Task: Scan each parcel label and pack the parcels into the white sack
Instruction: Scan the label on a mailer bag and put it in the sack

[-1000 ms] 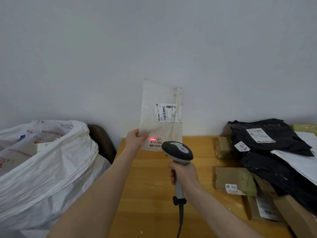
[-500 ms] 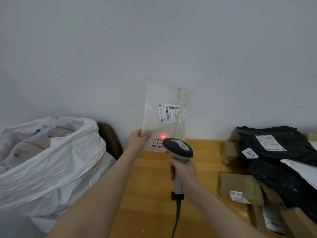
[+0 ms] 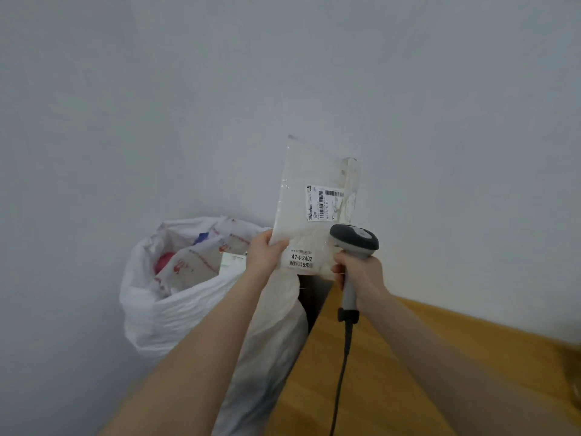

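A flat clear plastic parcel (image 3: 306, 199) with a white barcode label (image 3: 323, 202) and a sticker reading 47-4-2402 is held upright before the wall. My left hand (image 3: 265, 254) pinches its lower left corner. My right hand (image 3: 358, 272) grips the handle of a grey barcode scanner (image 3: 353, 242), whose head sits just in front of the parcel's lower right. The white sack (image 3: 188, 313) stands open at the left, below and behind the parcel, with several parcels inside.
The wooden table (image 3: 377, 388) runs along the lower right, and the scanner's black cable (image 3: 341, 379) hangs over it. A dark chair back (image 3: 309, 297) shows between sack and table. A plain grey wall fills the background.
The view has swung left, so the pile of parcels on the right has left the frame. The parcel and scanner now sit nearer the sack, and no red scan dot shows on the parcel.
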The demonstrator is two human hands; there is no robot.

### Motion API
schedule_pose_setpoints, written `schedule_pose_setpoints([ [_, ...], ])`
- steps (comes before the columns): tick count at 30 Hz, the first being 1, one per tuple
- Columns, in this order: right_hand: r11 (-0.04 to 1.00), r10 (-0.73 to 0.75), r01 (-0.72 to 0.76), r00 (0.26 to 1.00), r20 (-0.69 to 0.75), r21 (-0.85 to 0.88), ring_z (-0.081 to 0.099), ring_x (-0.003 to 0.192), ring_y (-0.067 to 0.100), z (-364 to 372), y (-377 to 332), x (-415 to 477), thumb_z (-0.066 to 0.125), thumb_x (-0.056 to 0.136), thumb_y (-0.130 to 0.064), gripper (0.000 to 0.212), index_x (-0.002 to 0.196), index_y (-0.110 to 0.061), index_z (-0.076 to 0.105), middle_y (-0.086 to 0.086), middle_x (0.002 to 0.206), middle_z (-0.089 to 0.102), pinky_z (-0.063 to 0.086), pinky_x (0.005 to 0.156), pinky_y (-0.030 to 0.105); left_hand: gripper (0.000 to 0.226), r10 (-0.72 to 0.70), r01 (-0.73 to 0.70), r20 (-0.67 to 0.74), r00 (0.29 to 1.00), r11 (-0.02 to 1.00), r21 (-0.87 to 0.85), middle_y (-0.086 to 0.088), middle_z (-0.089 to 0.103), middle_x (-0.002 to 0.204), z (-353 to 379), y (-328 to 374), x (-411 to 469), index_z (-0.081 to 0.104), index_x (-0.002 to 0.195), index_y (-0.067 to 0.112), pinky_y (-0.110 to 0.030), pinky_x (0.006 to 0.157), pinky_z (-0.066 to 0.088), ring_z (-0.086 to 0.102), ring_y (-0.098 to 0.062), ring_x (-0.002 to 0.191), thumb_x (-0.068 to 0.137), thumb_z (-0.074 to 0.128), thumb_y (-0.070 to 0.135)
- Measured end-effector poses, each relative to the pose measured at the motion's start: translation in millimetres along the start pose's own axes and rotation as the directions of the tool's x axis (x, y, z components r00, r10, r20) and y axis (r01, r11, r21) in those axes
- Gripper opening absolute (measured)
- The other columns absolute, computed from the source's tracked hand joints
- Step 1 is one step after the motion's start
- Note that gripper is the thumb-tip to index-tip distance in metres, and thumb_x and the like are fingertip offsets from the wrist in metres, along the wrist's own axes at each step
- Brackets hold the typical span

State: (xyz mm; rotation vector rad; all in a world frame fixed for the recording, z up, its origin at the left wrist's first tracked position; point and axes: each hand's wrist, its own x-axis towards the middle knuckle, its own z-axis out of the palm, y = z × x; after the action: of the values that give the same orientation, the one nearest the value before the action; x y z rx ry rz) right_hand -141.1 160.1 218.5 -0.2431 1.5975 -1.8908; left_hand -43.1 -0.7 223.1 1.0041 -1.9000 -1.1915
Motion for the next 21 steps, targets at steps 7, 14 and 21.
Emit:
schedule_pose_setpoints([
  [7,0.998,0.063,-0.062,0.997,0.054,-0.018,0.052,0.044,0.014,154,22,34,0.065,0.083,-0.002,0.013,0.070,-0.004,0.063,0.006,0.054,0.062,0.046,0.048,0.025,0.021,0.117,-0.080,-0.124,0.985,0.959,0.270,-0.001,0.071,0.093,-152,-29,104,0.068,0.105,0.021,-0.035,0.072,0.055,0.067,-0.018,0.081,0.087,0.058,0.019],
  [14,0.990,0.125,-0.128,0.990,-0.063,-0.052,0.054,0.053,0.017,203,44,56,0.067,0.084,-0.005,0.006,0.079,-0.002,0.063,0.011,0.067,0.064,0.049,0.057,0.028,0.025,-0.097,0.033,0.083,0.992,0.825,0.564,-0.011,0.069,0.103,-233,-49,178,0.068,0.109,0.009,-0.033,0.079,0.050,0.062,-0.024,0.085,0.084,0.063,0.009],
  [21,0.982,0.168,-0.178,0.974,-0.155,-0.057,0.055,0.049,0.015,204,61,65,0.067,0.084,-0.005,0.012,0.073,-0.004,0.063,0.007,0.059,0.064,0.050,0.053,0.026,0.051,-0.440,-0.041,0.253,0.862,0.436,0.899,-0.012,0.055,0.127,-197,-112,163,0.045,0.129,0.007,-0.032,0.084,0.050,0.056,-0.029,0.113,0.085,0.068,0.019],
])
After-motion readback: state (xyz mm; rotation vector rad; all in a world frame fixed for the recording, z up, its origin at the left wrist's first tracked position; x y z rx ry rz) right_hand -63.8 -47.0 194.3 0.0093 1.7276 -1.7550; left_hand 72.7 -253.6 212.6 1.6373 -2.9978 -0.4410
